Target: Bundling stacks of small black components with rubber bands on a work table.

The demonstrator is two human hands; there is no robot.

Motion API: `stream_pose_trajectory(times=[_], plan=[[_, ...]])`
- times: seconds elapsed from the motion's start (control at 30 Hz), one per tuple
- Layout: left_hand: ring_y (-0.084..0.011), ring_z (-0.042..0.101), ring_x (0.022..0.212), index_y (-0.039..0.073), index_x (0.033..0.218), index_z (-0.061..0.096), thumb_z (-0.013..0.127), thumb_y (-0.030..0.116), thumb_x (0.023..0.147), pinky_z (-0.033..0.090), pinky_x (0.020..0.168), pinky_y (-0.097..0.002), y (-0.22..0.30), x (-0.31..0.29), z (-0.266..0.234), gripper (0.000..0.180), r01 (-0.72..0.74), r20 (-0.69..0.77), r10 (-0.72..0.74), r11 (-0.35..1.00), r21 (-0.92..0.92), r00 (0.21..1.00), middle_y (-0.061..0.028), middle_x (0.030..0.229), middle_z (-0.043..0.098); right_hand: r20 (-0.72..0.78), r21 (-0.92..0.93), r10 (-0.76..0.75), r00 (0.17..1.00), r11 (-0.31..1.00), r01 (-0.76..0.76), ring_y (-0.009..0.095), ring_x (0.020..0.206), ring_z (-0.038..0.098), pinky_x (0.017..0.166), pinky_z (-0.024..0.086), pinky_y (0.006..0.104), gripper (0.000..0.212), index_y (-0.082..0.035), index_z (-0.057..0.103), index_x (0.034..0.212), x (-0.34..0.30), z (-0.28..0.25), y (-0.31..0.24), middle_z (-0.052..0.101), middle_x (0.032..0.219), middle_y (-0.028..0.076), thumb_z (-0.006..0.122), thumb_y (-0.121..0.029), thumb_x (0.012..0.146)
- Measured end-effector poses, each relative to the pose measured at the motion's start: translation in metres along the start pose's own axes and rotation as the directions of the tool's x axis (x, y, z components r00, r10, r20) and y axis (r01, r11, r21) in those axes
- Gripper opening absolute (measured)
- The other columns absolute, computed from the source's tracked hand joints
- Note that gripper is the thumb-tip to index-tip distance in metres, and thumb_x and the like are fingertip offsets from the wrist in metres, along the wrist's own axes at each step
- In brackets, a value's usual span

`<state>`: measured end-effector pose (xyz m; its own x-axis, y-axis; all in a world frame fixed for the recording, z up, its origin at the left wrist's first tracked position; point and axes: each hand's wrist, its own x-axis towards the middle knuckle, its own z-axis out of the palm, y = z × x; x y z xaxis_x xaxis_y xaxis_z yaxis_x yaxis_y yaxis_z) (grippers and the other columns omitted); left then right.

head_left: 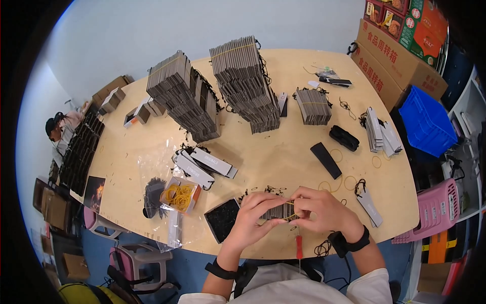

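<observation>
Near the table's front edge, my left hand (254, 215) is closed around one end of a small bundle of grey tags with black cords (274, 212). My right hand (320, 210) pinches a yellow rubber band (292, 203) at the bundle's other end, thumb and fingers together. The band looks stretched between both hands; part of it and of the bundle is hidden by my fingers. Left of my left hand lies a black open box (222, 220). Just below the bundle is a screwdriver with a red handle (299, 246). More black cords show behind the bundle.
Two tall stacks of banded grey tags (178, 96) (243, 83) stand at the back, with a smaller bundle (313, 106) to their right. A box of yellow rubber bands (180, 196) and white tags (202, 167) lie left. A blue crate (428, 121) stands right. Another person (63, 131) sits far left.
</observation>
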<state>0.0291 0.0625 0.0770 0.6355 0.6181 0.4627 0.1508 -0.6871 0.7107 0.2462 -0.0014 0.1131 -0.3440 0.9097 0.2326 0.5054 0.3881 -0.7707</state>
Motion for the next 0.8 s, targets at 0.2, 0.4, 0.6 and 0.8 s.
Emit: stream_pose_trajectory(times=[0.2,0.4,0.6,0.8], plan=[[-0.0256,0.053,0.103,0.014,0.118,0.069,0.078,0.024,0.071,0.039,0.093,-0.0377,0.012,0.000,-0.006,0.049,0.056,-0.018,-0.053,0.969,0.240,0.998,-0.0041,0.116,0.063,0.020,0.152,0.014,1.000,0.988,-0.017,0.018,0.068,0.063,0.064,0.053,0.0288,0.021,-0.002,0.054,0.076,-0.004,0.001,0.007,0.056,0.100,0.008,0.074,-0.010,0.078],[-0.0259,0.054,0.102,0.014,0.119,0.069,0.077,0.019,0.073,0.039,0.093,-0.0380,0.009,-0.008,-0.001,0.047,0.103,-0.042,-0.097,0.976,0.192,0.994,-0.0044,0.119,0.062,0.097,0.216,0.000,0.995,0.976,-0.021,0.020,0.079,0.062,0.074,0.053,0.0314,0.017,-0.001,0.056,0.077,-0.007,-0.004,0.003,0.054,0.111,0.012,0.070,-0.009,0.079],[-0.0261,0.054,0.104,0.012,0.116,0.068,0.077,0.012,0.073,0.039,0.091,-0.0369,0.015,-0.002,-0.002,0.044,0.094,-0.015,-0.093,0.989,0.118,0.996,-0.0051,0.117,0.062,0.105,0.077,-0.016,0.994,0.997,0.008,0.025,0.081,0.062,0.077,0.052,0.0329,0.016,-0.003,0.058,0.079,-0.013,-0.001,0.002,0.053,0.116,0.015,0.071,-0.012,0.078],[-0.0296,0.056,0.104,0.017,0.110,0.069,0.075,0.010,0.076,0.042,0.089,-0.0377,0.006,-0.008,0.004,0.035,-0.058,-0.022,0.062,0.986,0.156,0.998,-0.0098,0.118,0.060,0.057,0.001,0.016,0.998,1.000,-0.016,0.031,0.086,0.065,0.076,0.054,0.0374,0.013,-0.005,0.061,0.081,-0.018,0.006,-0.001,0.055,0.123,0.017,0.070,-0.014,0.078]])
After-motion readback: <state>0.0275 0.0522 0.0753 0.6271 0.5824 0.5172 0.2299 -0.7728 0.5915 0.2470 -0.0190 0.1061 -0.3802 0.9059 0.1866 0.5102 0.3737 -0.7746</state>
